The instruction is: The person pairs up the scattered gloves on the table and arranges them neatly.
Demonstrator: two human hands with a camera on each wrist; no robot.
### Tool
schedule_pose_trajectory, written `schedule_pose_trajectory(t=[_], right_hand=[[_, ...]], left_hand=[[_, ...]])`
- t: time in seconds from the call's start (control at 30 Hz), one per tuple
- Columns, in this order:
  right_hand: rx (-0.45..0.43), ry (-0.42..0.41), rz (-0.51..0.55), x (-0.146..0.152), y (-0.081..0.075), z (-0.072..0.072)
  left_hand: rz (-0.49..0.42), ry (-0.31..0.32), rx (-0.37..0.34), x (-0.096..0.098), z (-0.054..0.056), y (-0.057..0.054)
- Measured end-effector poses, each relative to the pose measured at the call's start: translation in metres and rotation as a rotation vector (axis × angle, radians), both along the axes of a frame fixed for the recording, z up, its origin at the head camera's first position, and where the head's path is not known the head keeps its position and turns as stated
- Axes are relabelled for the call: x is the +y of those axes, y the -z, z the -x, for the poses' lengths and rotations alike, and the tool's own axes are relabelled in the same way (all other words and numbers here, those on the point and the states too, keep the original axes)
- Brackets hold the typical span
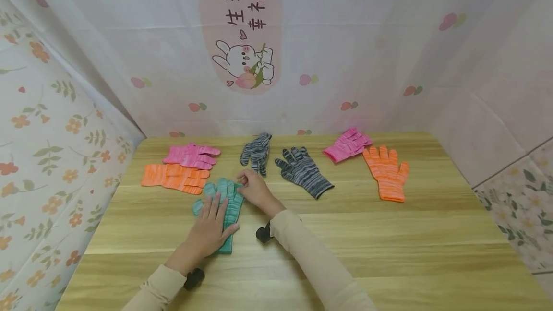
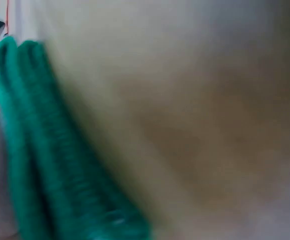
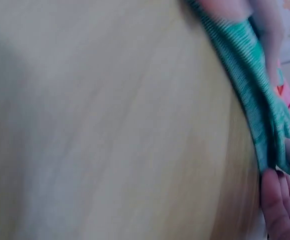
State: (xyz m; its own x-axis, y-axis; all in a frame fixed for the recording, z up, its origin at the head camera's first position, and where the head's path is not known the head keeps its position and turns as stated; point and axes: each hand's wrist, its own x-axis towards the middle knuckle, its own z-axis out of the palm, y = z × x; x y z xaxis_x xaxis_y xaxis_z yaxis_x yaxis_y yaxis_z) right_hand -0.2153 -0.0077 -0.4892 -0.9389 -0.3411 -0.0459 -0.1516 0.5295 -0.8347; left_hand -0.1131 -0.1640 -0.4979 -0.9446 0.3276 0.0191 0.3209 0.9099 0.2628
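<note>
Green knitted gloves (image 1: 234, 209) lie stacked in two layers on the table, left of centre, fingers pointing away and the cuff toward me. Across them rests my left hand (image 1: 206, 229), palm down, its fingers straight and its thumb out to the right. My right hand (image 1: 257, 190) pinches a fingertip of the stack at its far right edge. Up close in the right wrist view, the thumb and fingers (image 3: 280, 200) meet at the tip of the green fabric (image 3: 255, 105). The left wrist view shows the two folded cuff layers (image 2: 40, 135) edge-on beside the hand.
Behind the stack at left lie a pink glove (image 1: 190, 156) and an orange glove (image 1: 173, 177). Two grey gloves, one crumpled (image 1: 258, 151) and one flat (image 1: 306, 172), sit mid-table. Further right are another pink glove (image 1: 347, 145) and orange glove (image 1: 387, 174). A white curtain (image 1: 345, 61) hangs behind.
</note>
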Motion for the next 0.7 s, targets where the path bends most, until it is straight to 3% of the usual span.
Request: schedule_pose_trajectory(t=[0.1,0.17,0.3,0.37,0.5,0.7], right_hand=[[0.102,0.037,-0.053,0.003,-0.002,-0.004],[0.189,0.014,-0.109,0.004,-0.006,-0.01],[0.419,-0.162,-0.34,-0.002,-0.018,-0.03],[0.475,-0.253,-0.488,-0.007,-0.022,-0.041],[0.396,-0.356,-0.728,-0.016,-0.024,-0.058],[0.26,-0.379,-0.805,-0.02,-0.023,-0.069]], left_hand=[[-0.023,-0.001,-0.027,-0.001,0.001,-0.008],[-0.018,-0.009,-0.015,-0.002,0.0,-0.014],[0.006,-0.061,-0.007,-0.005,-0.006,-0.024],[0.006,-0.072,-0.018,-0.006,-0.01,-0.027],[0.007,-0.045,-0.046,-0.008,-0.014,-0.027],[0.021,0.019,-0.122,-0.017,-0.014,-0.029]])
